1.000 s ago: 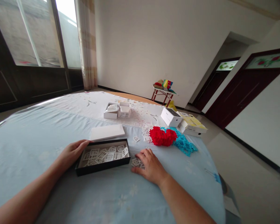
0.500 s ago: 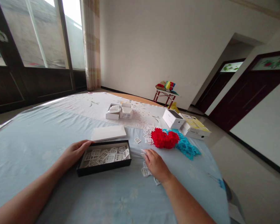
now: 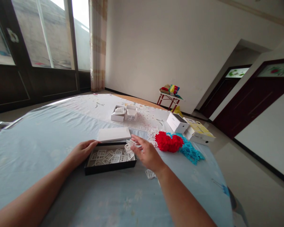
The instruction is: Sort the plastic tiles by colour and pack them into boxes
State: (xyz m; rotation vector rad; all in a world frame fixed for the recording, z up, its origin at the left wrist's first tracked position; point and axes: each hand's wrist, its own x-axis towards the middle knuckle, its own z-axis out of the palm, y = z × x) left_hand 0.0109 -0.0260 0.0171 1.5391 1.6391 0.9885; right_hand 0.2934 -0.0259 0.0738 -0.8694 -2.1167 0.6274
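A shallow black box (image 3: 110,170) stands before me, with many white lattice-like plastic pieces (image 3: 106,157) lying inside. At its far left corner my left hand (image 3: 82,153) is closed on the box wall. My right hand (image 3: 148,154) is over the box's right end, with its thumb and fingers around a few white plastic pieces (image 3: 129,147); how many is unclear. More white pieces (image 3: 150,174) lie on the cloth below the right wrist, partly hidden by the arm. Directly behind the box lies a flat white lid (image 3: 114,134).
Right of the box are a white pile (image 3: 152,135), red toothed pieces (image 3: 169,142) and blue ones (image 3: 189,149). Behind stand a white box (image 3: 177,123), a yellow-and-white box (image 3: 198,131) and two small open boxes (image 3: 118,115). A pale blue cloth (image 3: 104,198) covers the round table.
My right hand has moved left and away from me, from the loose pieces on the cloth to above the box, carrying white pieces. My left hand stays on the box. The view has shifted slightly.
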